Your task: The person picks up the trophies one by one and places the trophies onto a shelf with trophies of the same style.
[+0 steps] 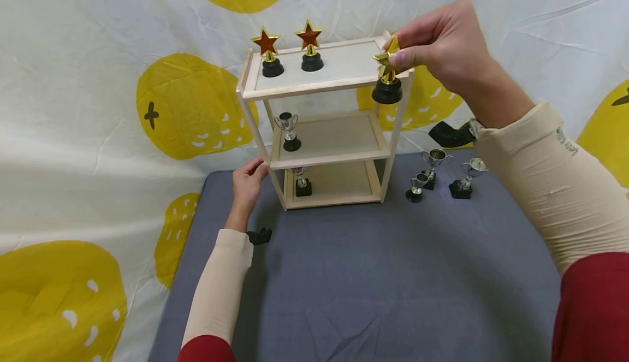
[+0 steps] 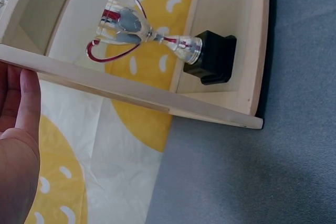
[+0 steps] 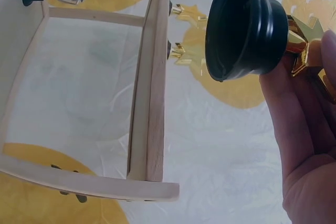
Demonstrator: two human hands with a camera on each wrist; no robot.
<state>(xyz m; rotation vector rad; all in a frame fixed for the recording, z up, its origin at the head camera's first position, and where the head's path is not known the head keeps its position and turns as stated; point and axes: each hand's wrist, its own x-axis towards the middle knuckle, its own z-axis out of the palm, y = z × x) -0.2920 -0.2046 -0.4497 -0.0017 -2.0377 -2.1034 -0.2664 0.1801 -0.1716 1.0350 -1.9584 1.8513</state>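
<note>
My right hand [image 1: 437,45] pinches a gold star trophy [image 1: 388,88] by its star, thumb in front. Its round black base hangs in front of the right end of the top shelf [image 1: 351,59]; in the right wrist view the hollow underside of the base [image 3: 236,30] shows. Two star trophies with red faces, one at the left [image 1: 272,67] and another beside it [image 1: 312,61], stand upright on that shelf. Low on the left, my left hand [image 1: 248,184] touches the left post of the wooden rack [image 1: 253,127] with thumb and fingertips.
A silver cup trophy [image 1: 291,142] stands on the middle shelf, another [image 1: 303,187] on the bottom shelf, both at the left. Right of the rack, three silver cups [image 1: 415,193] stand on the grey table [image 1: 368,274]. A patterned cloth [image 1: 98,105] hangs behind.
</note>
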